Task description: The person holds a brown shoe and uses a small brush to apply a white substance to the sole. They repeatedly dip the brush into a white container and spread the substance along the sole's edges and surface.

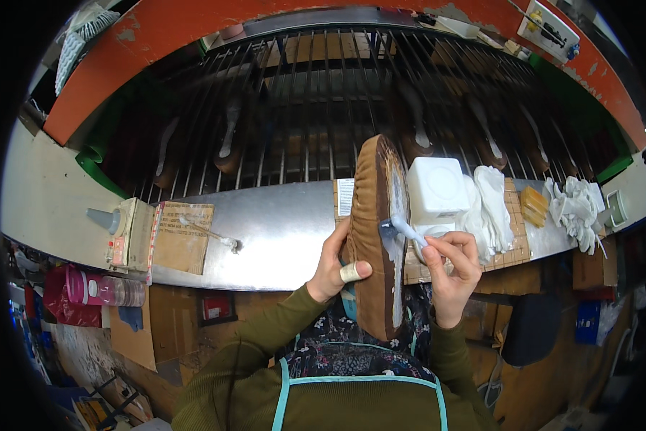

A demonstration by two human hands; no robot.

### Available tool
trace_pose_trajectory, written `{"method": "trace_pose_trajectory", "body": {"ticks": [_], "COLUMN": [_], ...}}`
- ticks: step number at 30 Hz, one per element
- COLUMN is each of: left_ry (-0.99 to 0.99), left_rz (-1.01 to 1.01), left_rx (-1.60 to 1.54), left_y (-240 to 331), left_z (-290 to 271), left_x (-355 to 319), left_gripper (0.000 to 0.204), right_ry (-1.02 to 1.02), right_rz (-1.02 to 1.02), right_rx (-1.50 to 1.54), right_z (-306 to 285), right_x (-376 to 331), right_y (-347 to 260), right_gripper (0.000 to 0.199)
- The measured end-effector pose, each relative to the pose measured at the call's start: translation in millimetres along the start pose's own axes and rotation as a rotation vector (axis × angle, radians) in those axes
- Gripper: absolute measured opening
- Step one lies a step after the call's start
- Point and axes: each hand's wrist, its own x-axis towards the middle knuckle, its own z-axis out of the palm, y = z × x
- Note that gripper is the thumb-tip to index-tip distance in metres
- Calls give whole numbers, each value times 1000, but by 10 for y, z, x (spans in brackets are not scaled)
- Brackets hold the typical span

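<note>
My left hand (331,264), its thumb wrapped in pale tape, grips a brown shoe upper (372,280) from its left side. The upper stands on edge, nearly upright, with its underside turned to the right. Along that underside runs a whitish smeared strip. Between the thumb and fingers of my right hand (453,276) is a small brush (410,231) with a pale, coated handle. Its dark bluish head touches the middle of the underside. Behind the brush stands a white square plastic container (438,188).
White gloves (491,208) lie right of the container, with a yellowish block (533,207) beyond. At left, a stick with a whitened tip (229,244) rests near a cardboard piece (183,251) on the metal counter (280,215). Beyond, several shoe uppers (229,136) sit on a dark bar rack.
</note>
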Motion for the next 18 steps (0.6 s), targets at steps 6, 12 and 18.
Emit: {"method": "trace_pose_trajectory", "body": {"ticks": [6, 12, 18], "left_ry": [-23, -29, -60], "left_rz": [74, 113, 129], "left_rx": [6, 91, 101], "left_y": [-21, 23, 5], "left_z": [-75, -108, -129], "left_x": [-65, -94, -98], "left_gripper": [99, 103, 104], "right_ry": [14, 31, 83], "right_rz": [-32, -81, -138], "right_rx": [-1, -14, -27], "right_z": [147, 217, 215], "right_x": [228, 455, 613], "right_y": [42, 59, 46], "right_gripper": [14, 13, 14]}}
